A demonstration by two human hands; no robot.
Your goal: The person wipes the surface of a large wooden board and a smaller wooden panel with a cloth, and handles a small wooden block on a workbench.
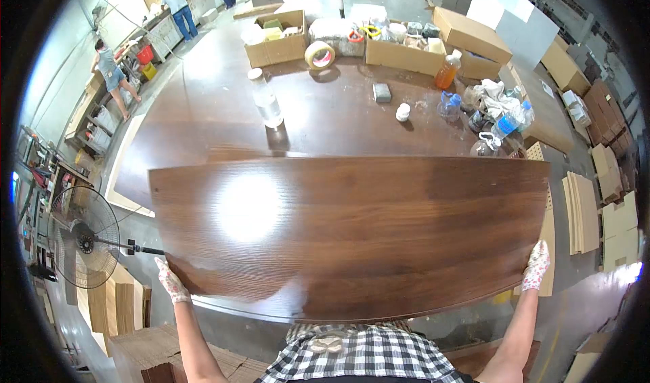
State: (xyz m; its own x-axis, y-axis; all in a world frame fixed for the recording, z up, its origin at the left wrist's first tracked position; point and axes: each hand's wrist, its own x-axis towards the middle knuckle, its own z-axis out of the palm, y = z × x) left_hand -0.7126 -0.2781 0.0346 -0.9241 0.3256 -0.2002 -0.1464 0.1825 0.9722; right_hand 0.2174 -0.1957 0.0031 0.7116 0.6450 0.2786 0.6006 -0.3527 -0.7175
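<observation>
A wide dark-brown wooden board (352,234) with a glossy face is held flat in front of me, above the near edge of a large brown table (203,125). My left hand (172,281), in a patterned glove, grips the board's near left corner. At the board's right end my right hand (537,266), gloved the same way, grips the edge. Both forearms come up from the lower edge of the picture.
On the table stand a clear plastic bottle (265,98), a tape roll (319,54), open cardboard boxes (276,37), an orange bottle (446,71) and several bottles (506,122). A standing fan (87,244) is at left. Stacked boards (586,210) lie right. Two people (110,71) work far left.
</observation>
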